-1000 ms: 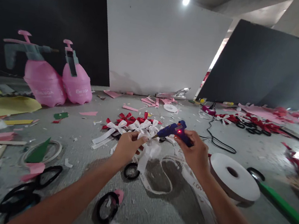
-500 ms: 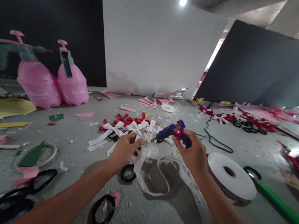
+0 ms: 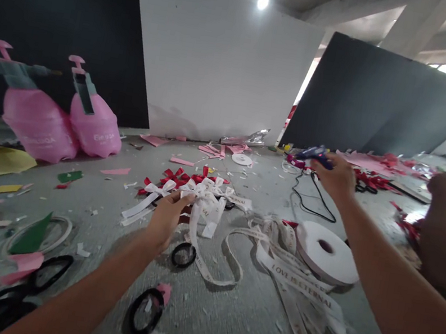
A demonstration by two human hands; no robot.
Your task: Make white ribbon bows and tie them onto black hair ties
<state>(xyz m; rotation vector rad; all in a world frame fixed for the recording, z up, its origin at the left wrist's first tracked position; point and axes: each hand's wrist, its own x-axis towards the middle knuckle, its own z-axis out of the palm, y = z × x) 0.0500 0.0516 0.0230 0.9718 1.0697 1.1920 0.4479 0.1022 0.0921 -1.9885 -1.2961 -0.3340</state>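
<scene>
White rbn bow (image 3: 203, 193) pinched at tips, L grip (image 3: 166, 216).

Left grip (image 3: 167, 213) and right grip (image 3: 336, 177): bare human hands, slim-fingered. Left forearm (image 3: 102, 278) and right forearm (image 3: 388, 274): bare too, slender, tapered.

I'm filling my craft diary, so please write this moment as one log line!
left hand: holding white ribbon bow | right hand: holding blue glue gun, arm stretched out past white ribbon roll | nearby: red bows
</scene>
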